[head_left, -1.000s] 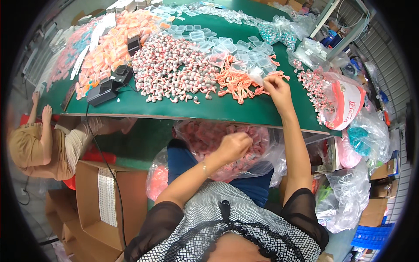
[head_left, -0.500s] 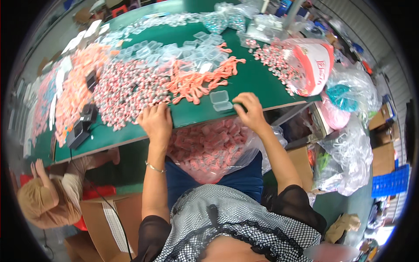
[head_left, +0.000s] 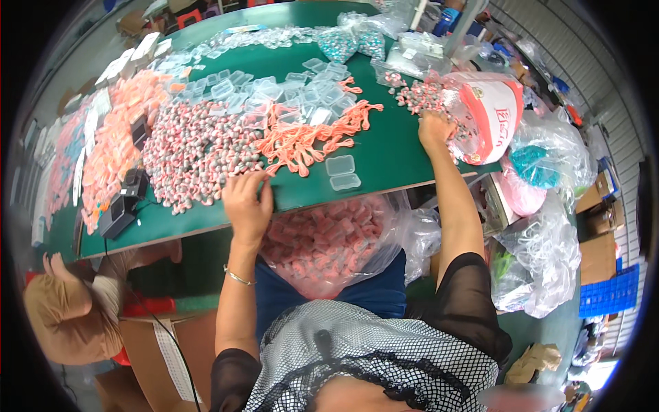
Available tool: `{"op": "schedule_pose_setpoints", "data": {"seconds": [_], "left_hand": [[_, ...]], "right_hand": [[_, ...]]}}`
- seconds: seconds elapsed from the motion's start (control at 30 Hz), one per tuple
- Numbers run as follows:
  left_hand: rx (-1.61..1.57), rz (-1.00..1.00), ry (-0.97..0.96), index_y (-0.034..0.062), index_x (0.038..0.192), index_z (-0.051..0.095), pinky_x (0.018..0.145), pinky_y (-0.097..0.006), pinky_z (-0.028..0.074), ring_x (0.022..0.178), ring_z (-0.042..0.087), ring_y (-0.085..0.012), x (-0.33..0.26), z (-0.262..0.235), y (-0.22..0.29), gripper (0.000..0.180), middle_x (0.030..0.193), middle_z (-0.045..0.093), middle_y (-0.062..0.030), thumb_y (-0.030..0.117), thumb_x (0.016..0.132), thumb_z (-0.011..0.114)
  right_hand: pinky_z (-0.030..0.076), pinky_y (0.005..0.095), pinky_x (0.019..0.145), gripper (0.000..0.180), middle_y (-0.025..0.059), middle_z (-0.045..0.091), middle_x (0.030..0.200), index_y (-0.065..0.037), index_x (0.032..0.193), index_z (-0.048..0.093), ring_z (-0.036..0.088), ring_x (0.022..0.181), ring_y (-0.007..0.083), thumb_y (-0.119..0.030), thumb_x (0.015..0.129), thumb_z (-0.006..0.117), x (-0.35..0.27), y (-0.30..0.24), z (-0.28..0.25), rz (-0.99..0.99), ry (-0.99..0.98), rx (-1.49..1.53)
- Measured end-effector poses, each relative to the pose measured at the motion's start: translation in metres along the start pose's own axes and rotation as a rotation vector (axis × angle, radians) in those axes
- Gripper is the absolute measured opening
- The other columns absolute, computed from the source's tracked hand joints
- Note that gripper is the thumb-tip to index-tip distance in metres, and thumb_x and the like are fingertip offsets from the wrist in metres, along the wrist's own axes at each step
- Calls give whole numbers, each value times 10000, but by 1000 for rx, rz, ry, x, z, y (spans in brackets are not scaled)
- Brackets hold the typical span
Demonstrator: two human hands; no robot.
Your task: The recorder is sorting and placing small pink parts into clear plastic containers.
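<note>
My left hand [head_left: 246, 203] rests at the near edge of a heap of small round pink and grey pieces [head_left: 195, 151]. Its fingers are curled in, with thumb and index close together; whatever they hold is too small to make out. My right hand [head_left: 437, 130] reaches to another pile of pink, white and grey pieces [head_left: 420, 97] that spills from a red and white bag [head_left: 500, 113]. Its fingertips are hidden among those pieces. On the green table between my hands lies a clear plastic box [head_left: 342, 173], its lid laid open.
Orange looped cords [head_left: 309, 141] and more clear boxes [head_left: 237, 89] lie beyond the heap. Below the table edge, a clear bag of pink-filled packs [head_left: 326, 240] sits at my lap. Black devices [head_left: 118, 214] stand at left, near another person [head_left: 62, 309].
My right hand has moved from beside the open clear box rightward and away from me, to the pieces by the bag. My left hand stays by the heap, with its fingers curled in.
</note>
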State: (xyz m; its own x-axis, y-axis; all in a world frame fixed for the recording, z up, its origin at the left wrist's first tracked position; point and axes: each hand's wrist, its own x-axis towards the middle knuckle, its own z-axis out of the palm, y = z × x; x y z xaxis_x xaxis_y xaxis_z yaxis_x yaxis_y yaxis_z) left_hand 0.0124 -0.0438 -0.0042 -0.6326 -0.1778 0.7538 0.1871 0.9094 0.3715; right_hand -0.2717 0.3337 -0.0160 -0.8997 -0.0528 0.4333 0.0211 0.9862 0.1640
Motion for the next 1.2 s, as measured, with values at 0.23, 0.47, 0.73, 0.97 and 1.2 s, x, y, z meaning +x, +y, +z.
{"op": "schedule_pose_setpoints", "data": {"seconds": [0.23,0.47,0.73,0.97,1.2], "left_hand": [[-497,-175,-234,68,885,697,715,-407,484,808,623,-313,1,31,50,84,834,676,-110,97,807,696],[-448,-196,-324,54,910,712,672,-372,492,758,621,-276,3,64,68,107,856,641,-102,113,822,706],[-402,-233,-377,51,886,703,736,-423,507,854,636,-335,6,76,77,116,882,637,-130,146,828,675],[-268,-179,-335,43,830,673,703,-459,504,802,632,-349,3,81,83,87,849,635,-140,125,821,648],[-322,-158,-285,42,850,690,708,-454,499,791,631,-339,1,77,84,152,816,638,-132,188,806,700]], "right_hand": [[499,391,738,55,75,681,873,-65,845,658,642,843,271,-66,799,688,-63,-42,-63,-329,125,919],[522,378,759,155,113,651,936,-33,930,647,647,879,298,31,790,667,-151,-98,-119,-706,63,1132],[534,385,759,167,119,656,974,-19,943,646,650,895,310,39,787,649,-154,-100,-112,-800,169,948],[530,390,770,180,122,663,968,-8,940,644,647,897,314,65,776,648,-154,-101,-117,-850,113,912],[517,396,780,151,127,665,944,-11,926,643,635,906,309,37,783,639,-154,-94,-114,-797,143,974]]}}
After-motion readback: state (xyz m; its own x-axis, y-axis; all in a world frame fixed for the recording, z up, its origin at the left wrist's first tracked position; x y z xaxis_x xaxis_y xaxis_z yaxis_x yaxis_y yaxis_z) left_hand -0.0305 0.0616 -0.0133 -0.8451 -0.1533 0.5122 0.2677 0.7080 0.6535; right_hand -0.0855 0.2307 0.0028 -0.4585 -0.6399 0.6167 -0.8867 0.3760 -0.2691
